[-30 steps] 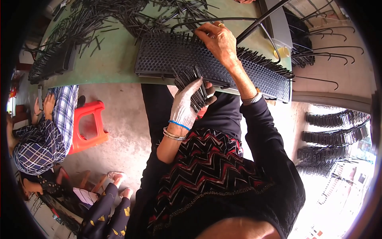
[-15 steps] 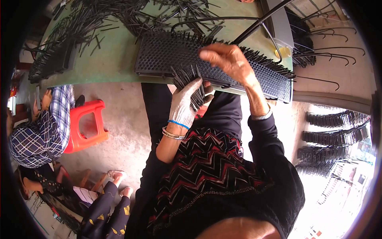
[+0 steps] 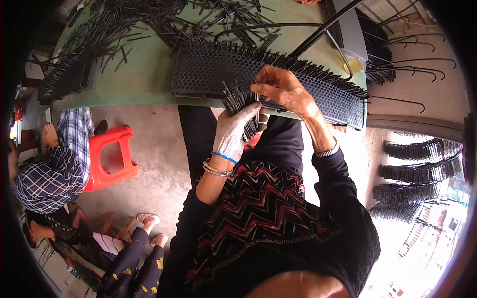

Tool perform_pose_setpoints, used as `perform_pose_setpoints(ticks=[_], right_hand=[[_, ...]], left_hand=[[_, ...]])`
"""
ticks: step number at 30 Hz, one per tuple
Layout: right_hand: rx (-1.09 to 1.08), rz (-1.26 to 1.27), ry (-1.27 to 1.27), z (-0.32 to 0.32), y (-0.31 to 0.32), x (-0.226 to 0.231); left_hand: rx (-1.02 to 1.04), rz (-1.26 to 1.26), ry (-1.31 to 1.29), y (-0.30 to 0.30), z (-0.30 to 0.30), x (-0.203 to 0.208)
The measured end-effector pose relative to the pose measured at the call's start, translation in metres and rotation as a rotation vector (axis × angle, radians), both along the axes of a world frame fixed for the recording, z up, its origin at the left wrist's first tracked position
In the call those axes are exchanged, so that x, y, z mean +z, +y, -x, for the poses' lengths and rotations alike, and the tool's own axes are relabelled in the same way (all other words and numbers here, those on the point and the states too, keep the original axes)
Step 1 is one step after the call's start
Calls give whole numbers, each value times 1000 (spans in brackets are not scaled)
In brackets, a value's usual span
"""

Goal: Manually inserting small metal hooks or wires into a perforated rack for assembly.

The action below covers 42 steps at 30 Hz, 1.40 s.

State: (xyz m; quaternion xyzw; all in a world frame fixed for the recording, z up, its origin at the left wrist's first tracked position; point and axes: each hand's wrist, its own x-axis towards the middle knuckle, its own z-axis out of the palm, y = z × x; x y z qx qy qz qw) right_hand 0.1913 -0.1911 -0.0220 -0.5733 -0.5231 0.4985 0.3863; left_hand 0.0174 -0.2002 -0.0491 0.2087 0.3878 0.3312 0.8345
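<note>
My left hand (image 3: 233, 126), in a white knitted glove with a blue cuff edge, is closed around a bundle of thin black sticks (image 3: 237, 102). The sticks point up and away past the thumb. Bare, my right hand (image 3: 285, 92) is at the bundle's upper right, thumb and fingertips pinched on one thin black stick; its lower part is hidden by the glove. Just beyond both hands, a long black rack with a honeycomb of holes (image 3: 203, 69) lies along the table's near edge. Black sticks stand upright in rows along its far side.
Loose black sticks (image 3: 149, 20) are heaped on the green table (image 3: 129, 74). A black metal bar frame (image 3: 328, 25) crosses above the rack, near a yellow cup (image 3: 354, 65). At left, a person in a checked head covering (image 3: 49, 179) sits by a red stool (image 3: 112, 156).
My right hand has come down and left from above the rack to the bundle, its fingers closing into a pinch. My left hand has shifted slightly right, still holding the sticks.
</note>
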Motion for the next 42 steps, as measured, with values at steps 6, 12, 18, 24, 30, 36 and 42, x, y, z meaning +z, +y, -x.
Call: perform_pose_setpoints(ticks=[6, 12, 18, 24, 30, 36, 42], right_hand=[[2, -18, 128, -4, -1, -4], [-33, -8, 94, 3, -1, -5], [-85, 36, 20, 8, -3, -1], [-158, -43, -72, 13, -6, 3], [-154, -38, -223, 13, -13, 5], [-142, 17, -119, 13, -16, 8], [-140, 46, 22, 14, -14, 8]], left_hand=[[-27, -24, -5, 2, 1, 5], [-3, 19, -16, 1, 3, 6], [40, 38, 5, 2, 4, 5], [31, 109, -130, -4, 6, -10], [14, 92, -164, -4, 3, -4], [-24, 140, -93, -3, 1, -9], [-50, 60, -19, -3, 2, 1]])
